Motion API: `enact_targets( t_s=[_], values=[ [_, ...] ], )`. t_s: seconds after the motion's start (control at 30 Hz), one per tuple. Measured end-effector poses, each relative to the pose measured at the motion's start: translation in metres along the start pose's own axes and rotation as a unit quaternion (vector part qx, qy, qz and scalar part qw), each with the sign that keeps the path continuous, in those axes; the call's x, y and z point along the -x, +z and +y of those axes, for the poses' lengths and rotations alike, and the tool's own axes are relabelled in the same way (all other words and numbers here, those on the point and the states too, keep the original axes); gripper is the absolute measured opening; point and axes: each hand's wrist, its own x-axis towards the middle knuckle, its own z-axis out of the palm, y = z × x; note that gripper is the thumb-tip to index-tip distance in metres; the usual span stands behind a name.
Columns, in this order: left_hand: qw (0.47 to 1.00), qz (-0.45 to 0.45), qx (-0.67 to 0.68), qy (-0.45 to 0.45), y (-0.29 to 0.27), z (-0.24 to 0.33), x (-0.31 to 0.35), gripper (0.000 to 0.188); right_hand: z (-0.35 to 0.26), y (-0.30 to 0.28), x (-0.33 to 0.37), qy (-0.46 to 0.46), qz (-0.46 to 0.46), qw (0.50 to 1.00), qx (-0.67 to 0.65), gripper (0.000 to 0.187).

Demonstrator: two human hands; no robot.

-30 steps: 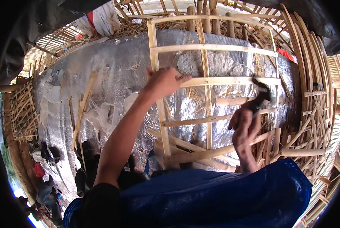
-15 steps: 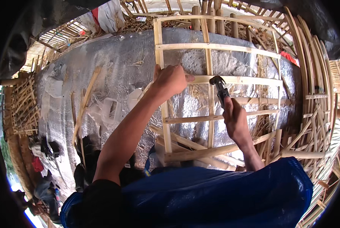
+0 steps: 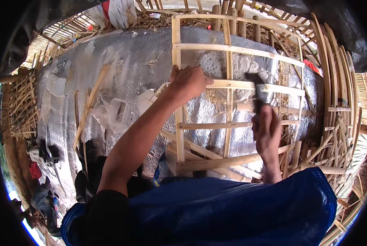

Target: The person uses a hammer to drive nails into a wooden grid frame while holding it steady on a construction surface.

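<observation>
A light bamboo lattice frame of crossed slats lies in front of me. My left hand is closed round the joint where a middle cross slat meets the left upright. Its fingers press on both pieces, and whatever else may be pinched there is hidden. My right hand grips a black claw hammer by its handle. The hammer is smeared by motion, with its head raised near the middle cross slat, right of the centre upright. I cannot tell whether it touches the slat.
Silver foil sheeting covers the ground, with a grey stone block beneath the lattice. Long bamboo strips are stacked at the right. A loose stick and a clear plastic container lie left. Blue sheeting covers my lap.
My right hand and the hammer have moved right, away from the centre upright. My left hand keeps its grip on the same joint; the view has shifted slightly.
</observation>
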Motion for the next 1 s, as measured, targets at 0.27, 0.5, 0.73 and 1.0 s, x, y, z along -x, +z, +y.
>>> enact_targets(
  t_s=[0.27, 0.5, 0.73, 1.0],
  values=[
    [0.999, -0.028, -0.024, -0.003, -0.017, 0.015, -0.001, 0.051, 0.027, 0.004, -0.005, 0.075, -0.043, 0.995, 0.057, 0.057],
    [0.991, -0.01, -0.116, 0.066, -0.017, 0.023, -0.003, 0.054, 0.017, 0.004, 0.004, 0.07, 0.028, 0.985, -0.157, 0.053],
    [0.972, 0.18, -0.099, 0.115, 0.017, 0.019, -0.044, 0.131, -0.025, -0.021, -0.036, -0.018, -0.012, 1.0, 0.022, 0.05],
    [0.986, 0.115, -0.065, 0.097, 0.007, 0.05, -0.042, 0.13, 0.043, -0.02, -0.154, -0.478, 0.051, 0.804, 0.351, 0.046]
  ],
)
